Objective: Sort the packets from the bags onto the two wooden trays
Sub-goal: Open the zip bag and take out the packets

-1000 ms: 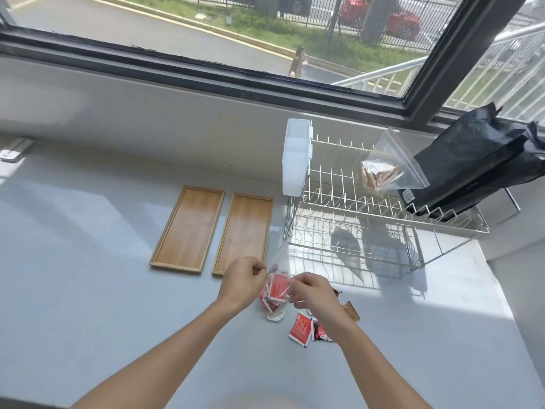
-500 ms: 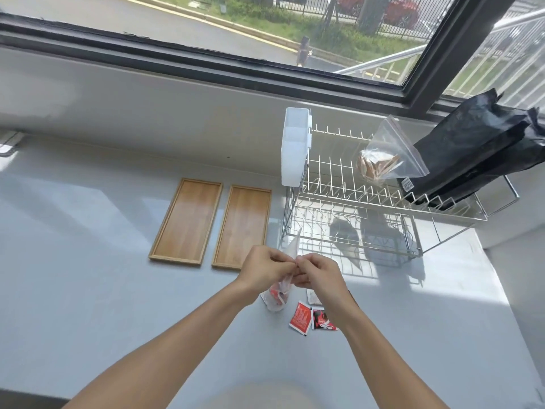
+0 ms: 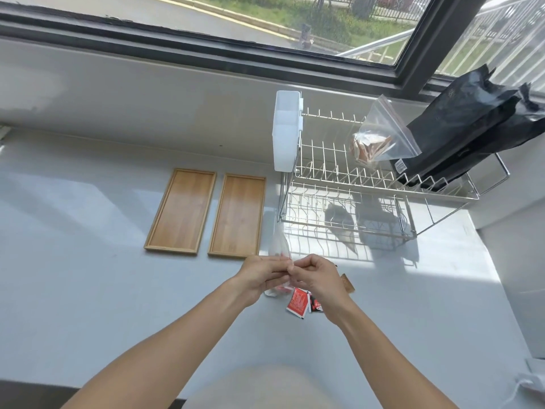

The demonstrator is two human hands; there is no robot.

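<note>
Two wooden trays lie side by side on the white counter, the left tray (image 3: 181, 212) and the right tray (image 3: 238, 216), both bare. My left hand (image 3: 261, 274) and my right hand (image 3: 315, 274) meet just in front of the right tray, both pinching a clear plastic bag (image 3: 278, 246) with red packets showing at its lower end. A red packet (image 3: 297, 302) and a dark red one (image 3: 315, 306) lie on the counter under my right wrist. A brown packet (image 3: 348, 283) peeks out beside that hand. A second clear bag (image 3: 383, 137) of brown packets rests on the dish rack.
A wire dish rack (image 3: 348, 202) stands right of the trays with a white plastic caddy (image 3: 286, 131) on its left end and black bags (image 3: 469, 125) on its right. A wall and window ledge run behind. The counter edge is near my body.
My hands have come together on the clear bag, lifted it off the counter and turned it more upright. The loose packets have stayed put.
</note>
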